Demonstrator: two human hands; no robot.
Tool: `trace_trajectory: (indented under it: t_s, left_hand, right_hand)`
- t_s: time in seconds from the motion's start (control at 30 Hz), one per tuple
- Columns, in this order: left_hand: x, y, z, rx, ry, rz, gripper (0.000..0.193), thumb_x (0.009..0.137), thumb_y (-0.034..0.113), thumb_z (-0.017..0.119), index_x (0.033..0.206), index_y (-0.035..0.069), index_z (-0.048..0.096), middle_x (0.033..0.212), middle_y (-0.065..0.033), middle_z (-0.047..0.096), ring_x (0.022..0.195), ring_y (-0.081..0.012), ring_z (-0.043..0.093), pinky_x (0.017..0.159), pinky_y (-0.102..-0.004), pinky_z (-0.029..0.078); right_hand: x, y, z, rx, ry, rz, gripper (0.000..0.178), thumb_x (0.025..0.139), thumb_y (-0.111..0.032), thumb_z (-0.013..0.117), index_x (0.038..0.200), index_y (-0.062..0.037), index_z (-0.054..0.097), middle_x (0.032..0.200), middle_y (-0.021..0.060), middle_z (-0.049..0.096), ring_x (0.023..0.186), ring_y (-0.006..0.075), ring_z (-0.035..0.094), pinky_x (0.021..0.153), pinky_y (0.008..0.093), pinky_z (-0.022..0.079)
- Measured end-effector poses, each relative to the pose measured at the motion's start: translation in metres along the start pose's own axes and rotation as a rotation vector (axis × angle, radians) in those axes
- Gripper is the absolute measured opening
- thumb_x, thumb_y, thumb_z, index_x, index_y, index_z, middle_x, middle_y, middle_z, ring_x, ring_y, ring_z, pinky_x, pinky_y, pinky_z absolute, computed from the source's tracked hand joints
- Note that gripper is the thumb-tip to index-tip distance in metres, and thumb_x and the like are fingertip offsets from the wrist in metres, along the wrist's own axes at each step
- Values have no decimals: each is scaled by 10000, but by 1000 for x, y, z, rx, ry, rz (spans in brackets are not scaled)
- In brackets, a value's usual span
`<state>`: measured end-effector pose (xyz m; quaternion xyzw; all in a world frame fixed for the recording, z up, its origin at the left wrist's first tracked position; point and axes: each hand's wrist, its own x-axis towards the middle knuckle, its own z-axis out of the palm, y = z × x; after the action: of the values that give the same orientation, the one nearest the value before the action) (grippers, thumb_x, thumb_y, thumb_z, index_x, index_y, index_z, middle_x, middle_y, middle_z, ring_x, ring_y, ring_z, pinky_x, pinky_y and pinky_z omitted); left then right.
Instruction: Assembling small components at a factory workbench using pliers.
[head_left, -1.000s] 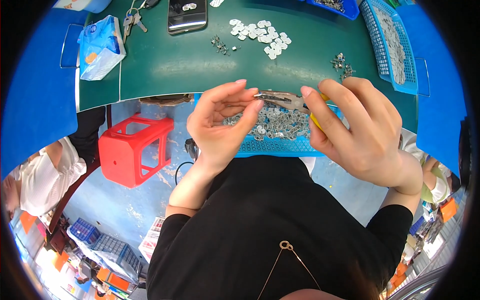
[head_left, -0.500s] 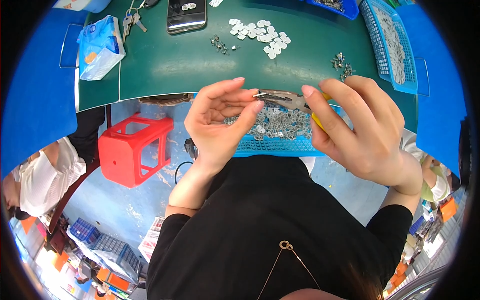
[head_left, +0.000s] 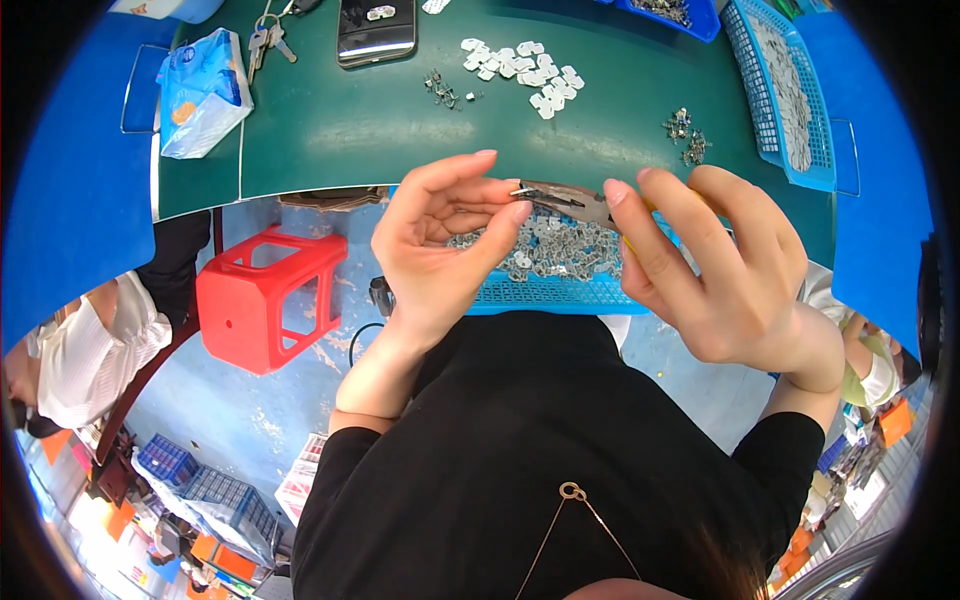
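Observation:
My right hand (head_left: pixel 725 265) is closed around the yellow handles of a pair of pliers (head_left: pixel 575 201), whose jaws point left. Between the thumb and fingertips of my left hand (head_left: pixel 430 225) is a small metal piece (head_left: pixel 520 191), mostly hidden by the fingers. The pliers' tips meet that piece, though whether they grip it is too small to tell. Below both hands, a blue basket (head_left: pixel 545 293) holds many small silvery metal parts (head_left: pixel 560 250).
On the green table (head_left: pixel 330 130) lie white flat pieces (head_left: pixel 525 65), small metal bits (head_left: pixel 440 90), more bits (head_left: pixel 687 135), a phone (head_left: pixel 376 35), keys (head_left: pixel 265 42) and a tissue pack (head_left: pixel 205 95). A light blue basket (head_left: pixel 765 130) stands right; a red stool (head_left: pixel 255 310) stands left.
The pliers have turned slightly, and the fingers of my right hand have shifted on the handles. My left hand has barely moved, still pinching the small metal piece.

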<state>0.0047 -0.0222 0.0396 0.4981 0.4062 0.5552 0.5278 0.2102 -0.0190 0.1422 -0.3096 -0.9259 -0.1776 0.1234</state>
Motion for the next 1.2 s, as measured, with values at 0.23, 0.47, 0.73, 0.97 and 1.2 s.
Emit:
trace_trajectory:
  t_s: [0.23,0.47,0.73,0.97,1.2]
  left_hand:
    - [1,3,1,12,-10,22,441,756,-91,698,1156,-25,525,922,-144,672,881,-165,667,774,-252,555]
    - [3,4,4,19,12,26,457,755,-92,700,1167,-18,519,907,-146,678,851,-162,673,760,-247,557]
    - [1,2,4,69,22,86,432,751,-87,706,1136,-14,525,897,-136,678,836,-154,673,747,-243,556]
    - [3,-3,2,61,14,115,405,750,-84,707,1107,-10,531,908,-119,675,888,-175,670,789,-270,546]
    - [0,0,4,44,42,80,393,749,-89,705,1094,-11,533,895,-112,675,901,-185,670,804,-281,544]
  right_hand:
    - [0,1,2,-20,23,-50,315,614,-53,673,926,-17,699,898,78,600,722,232,551,551,286,484]
    - [3,4,2,27,10,-36,341,586,-42,677,926,-15,688,890,71,592,697,224,545,541,279,477]
    - [4,5,1,175,-24,118,408,555,-30,693,962,-23,655,906,75,572,710,229,562,556,289,489]
    - [6,5,1,187,-35,139,423,547,-11,695,967,-22,648,918,75,565,713,239,561,563,299,492]
    - [6,4,0,213,-68,139,411,540,-5,697,946,-21,640,902,77,565,695,234,555,546,304,484]
